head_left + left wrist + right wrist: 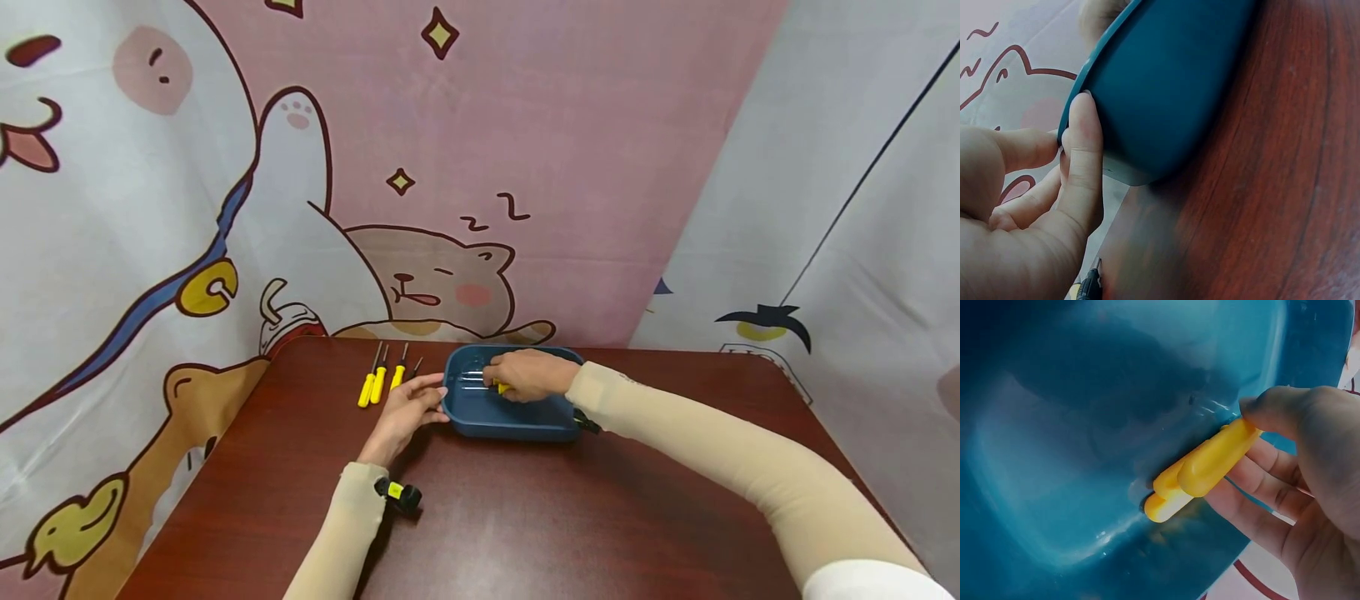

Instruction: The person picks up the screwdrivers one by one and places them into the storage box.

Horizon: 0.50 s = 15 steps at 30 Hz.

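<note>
Right hand (pixel 528 374) is pinching yellow-handled screwdrivers (pixel 1200 470) (two handles showing) inside the blue tray (pixel 480 417) — long axes running toward the left hand (pixel 405 410), whose straight fingers are pressing the tray's left wall. Four more screwdrivers (pixel 386 379) are lying just beyond.

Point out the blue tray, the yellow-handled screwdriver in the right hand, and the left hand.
blue tray (pixel 495 421), head view, near outer wall.
yellow-handled screwdriver (pixel 1210 464), right wrist view, middle of the handle.
left hand (pixel 405 412), head view, back of the hand beside the tray.
</note>
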### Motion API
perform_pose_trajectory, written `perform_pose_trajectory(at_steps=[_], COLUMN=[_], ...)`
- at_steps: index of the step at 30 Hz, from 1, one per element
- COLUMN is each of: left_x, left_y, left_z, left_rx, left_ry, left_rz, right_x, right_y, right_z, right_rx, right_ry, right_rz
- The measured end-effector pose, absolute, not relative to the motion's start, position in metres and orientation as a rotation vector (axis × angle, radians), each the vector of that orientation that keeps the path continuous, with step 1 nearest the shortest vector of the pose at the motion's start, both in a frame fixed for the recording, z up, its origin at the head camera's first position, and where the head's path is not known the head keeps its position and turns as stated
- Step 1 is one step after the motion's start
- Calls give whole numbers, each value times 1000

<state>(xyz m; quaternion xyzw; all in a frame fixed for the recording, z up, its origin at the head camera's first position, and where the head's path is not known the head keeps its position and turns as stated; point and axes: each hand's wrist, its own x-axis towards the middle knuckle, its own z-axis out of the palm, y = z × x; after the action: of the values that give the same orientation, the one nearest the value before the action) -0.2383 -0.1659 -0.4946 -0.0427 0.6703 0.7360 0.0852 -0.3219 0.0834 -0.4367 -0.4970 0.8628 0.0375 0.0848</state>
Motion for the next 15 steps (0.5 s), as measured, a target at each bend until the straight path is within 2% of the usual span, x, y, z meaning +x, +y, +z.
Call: perform_pose_trajectory(at_steps=[15], left_x=[-239], left_y=[-167], left_z=[-494], left_rx=[-116], left_ry=[1973], left_rz=[2209], right_x=[-329], right_y=[70], right_z=[-432], right_rx=[-1462], right_ry=[2536], right_rz=[168])
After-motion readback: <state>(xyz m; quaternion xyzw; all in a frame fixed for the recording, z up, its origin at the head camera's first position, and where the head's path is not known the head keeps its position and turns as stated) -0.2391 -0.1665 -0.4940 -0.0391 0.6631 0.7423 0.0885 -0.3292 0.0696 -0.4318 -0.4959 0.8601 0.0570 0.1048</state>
